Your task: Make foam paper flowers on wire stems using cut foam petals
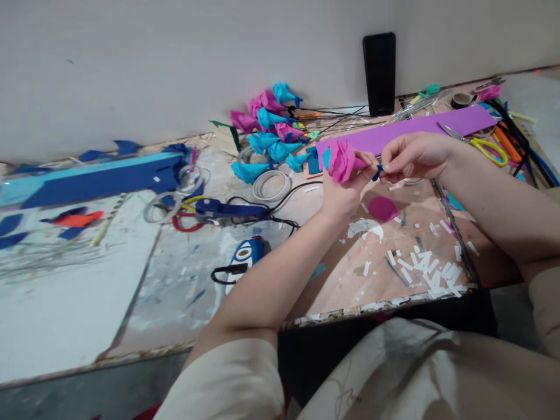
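Observation:
My left hand (345, 189) is closed around the base of a pink foam flower (341, 160) with a bit of blue at its edge, holding it above the table. My right hand (411, 156) pinches a small dark blue piece (378, 170) at the flower's stem end, fingers pressed together. A pink foam circle (382, 208) lies on the table just below both hands. A long purple foam sheet (411, 131) lies behind them.
A pile of finished pink and blue flowers (266, 128) sits by the wall. A black phone (379, 73) leans upright. Yellow-handled scissors (481, 146), tape rolls (271, 185), a blue glue gun (242, 256), blue foam strips (100, 178) and white paper scraps (429, 268) lie around.

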The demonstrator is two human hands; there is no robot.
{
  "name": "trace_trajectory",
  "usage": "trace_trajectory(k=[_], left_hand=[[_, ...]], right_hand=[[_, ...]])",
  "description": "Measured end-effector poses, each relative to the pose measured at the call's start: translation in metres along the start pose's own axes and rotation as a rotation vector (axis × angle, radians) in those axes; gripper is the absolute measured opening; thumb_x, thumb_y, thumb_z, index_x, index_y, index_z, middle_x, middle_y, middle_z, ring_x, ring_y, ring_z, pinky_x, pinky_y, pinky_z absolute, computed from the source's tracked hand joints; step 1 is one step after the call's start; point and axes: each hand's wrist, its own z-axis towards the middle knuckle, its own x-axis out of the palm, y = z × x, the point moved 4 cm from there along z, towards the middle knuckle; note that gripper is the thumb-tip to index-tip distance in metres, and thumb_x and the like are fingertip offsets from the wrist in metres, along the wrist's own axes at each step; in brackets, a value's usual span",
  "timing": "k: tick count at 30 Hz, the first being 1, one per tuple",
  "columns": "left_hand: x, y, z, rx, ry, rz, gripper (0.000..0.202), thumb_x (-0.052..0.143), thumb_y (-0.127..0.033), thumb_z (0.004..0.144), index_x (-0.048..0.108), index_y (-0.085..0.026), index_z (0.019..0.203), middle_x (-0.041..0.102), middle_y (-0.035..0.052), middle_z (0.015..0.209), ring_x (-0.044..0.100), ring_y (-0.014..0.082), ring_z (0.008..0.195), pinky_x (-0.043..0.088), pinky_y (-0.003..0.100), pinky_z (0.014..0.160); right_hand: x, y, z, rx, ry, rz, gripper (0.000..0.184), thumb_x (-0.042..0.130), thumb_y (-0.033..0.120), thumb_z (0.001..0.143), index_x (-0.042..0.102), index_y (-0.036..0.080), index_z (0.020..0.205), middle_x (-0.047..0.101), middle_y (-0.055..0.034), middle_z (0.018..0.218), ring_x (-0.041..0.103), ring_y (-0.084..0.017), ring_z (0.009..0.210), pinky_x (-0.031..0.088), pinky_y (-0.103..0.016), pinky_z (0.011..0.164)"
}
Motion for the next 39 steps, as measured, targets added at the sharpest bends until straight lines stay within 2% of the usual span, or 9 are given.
trace_trajectory(k=[5,10,14,20,23,28,30,34,39], left_hand=[[0.005,-0.006,-0.001,0.02,0.049,0.011,0.047,0.091,-0.057,0.063,0.062,-0.022,0.076,0.062,-0.0019,0.078,0.067,0.0175,0.08,0.059,0.037,0.08],[0.007,-0.007,-0.002,-0.002,0.079,-0.04,0.046,0.093,-0.054,0.063,0.062,-0.022,0.075,0.059,-0.0026,0.074,0.067,0.0169,0.078,0.059,0.035,0.076],[0.009,-0.007,-0.002,-0.024,0.098,-0.071,0.049,0.093,-0.055,0.061,0.06,-0.021,0.073,0.058,-0.0034,0.07,0.067,0.0165,0.075,0.059,0.033,0.072],[0.002,0.0,-0.001,-0.076,0.072,-0.01,0.052,0.094,-0.056,0.06,0.059,-0.021,0.075,0.059,-0.0026,0.075,0.068,0.0192,0.085,0.06,0.037,0.08],[-0.009,0.009,0.003,0.002,-0.039,0.036,0.048,0.092,-0.054,0.064,0.061,-0.023,0.082,0.062,-0.0011,0.082,0.069,0.0213,0.096,0.058,0.04,0.09],[-0.021,0.017,0.004,0.106,-0.267,0.142,0.048,0.085,-0.06,0.071,0.064,-0.021,0.09,0.067,0.0005,0.092,0.07,0.0203,0.101,0.056,0.039,0.098],[-0.021,0.016,0.003,0.116,-0.296,0.141,0.046,0.084,-0.06,0.072,0.065,-0.021,0.09,0.068,0.0003,0.091,0.07,0.0192,0.099,0.056,0.037,0.098],[-0.016,0.013,0.001,0.106,-0.308,0.129,0.047,0.084,-0.062,0.07,0.065,-0.022,0.088,0.068,-0.0004,0.088,0.07,0.0178,0.095,0.057,0.034,0.095],[-0.015,0.016,0.001,0.105,-0.283,0.13,0.046,0.084,-0.062,0.071,0.065,-0.023,0.087,0.068,0.0,0.089,0.069,0.0175,0.095,0.057,0.035,0.095]], right_hand=[[0.001,-0.003,0.0,0.026,0.083,0.05,0.031,0.093,0.027,0.067,0.065,0.014,0.071,0.074,-0.0043,0.072,0.065,-0.011,0.06,0.048,-0.02,0.053],[0.005,-0.004,0.0,0.028,0.109,0.053,0.027,0.088,0.026,0.076,0.064,0.014,0.071,0.073,-0.0042,0.072,0.067,-0.012,0.062,0.049,-0.02,0.055],[0.008,-0.005,0.0,0.014,0.129,0.065,0.026,0.088,0.023,0.073,0.064,0.014,0.07,0.072,-0.0034,0.07,0.068,-0.012,0.064,0.05,-0.019,0.058],[0.007,-0.005,0.002,0.001,0.085,0.043,0.022,0.084,0.021,0.076,0.064,0.015,0.069,0.071,-0.0024,0.069,0.066,-0.011,0.064,0.05,-0.021,0.062],[0.003,0.003,0.002,-0.103,-0.055,-0.141,0.02,0.083,0.025,0.076,0.067,0.016,0.072,0.072,-0.0037,0.073,0.063,-0.012,0.066,0.05,-0.024,0.064],[0.005,0.025,-0.012,-0.495,-0.554,-0.718,0.018,0.082,0.032,0.08,0.068,0.021,0.083,0.071,-0.0063,0.088,0.062,-0.021,0.085,0.052,-0.035,0.08],[0.01,0.025,-0.016,-0.588,-0.673,-0.935,0.015,0.076,0.034,0.085,0.067,0.023,0.086,0.07,-0.0073,0.093,0.061,-0.025,0.093,0.05,-0.04,0.087],[0.02,0.014,-0.014,-0.704,-0.685,-1.24,0.015,0.06,0.035,0.095,0.067,0.023,0.089,0.068,-0.0078,0.093,0.061,-0.028,0.101,0.045,-0.046,0.093],[0.025,0.006,-0.011,-0.755,-0.701,-1.356,0.024,0.049,0.034,0.1,0.068,0.023,0.091,0.069,-0.0082,0.091,0.061,-0.027,0.097,0.046,-0.044,0.09]])
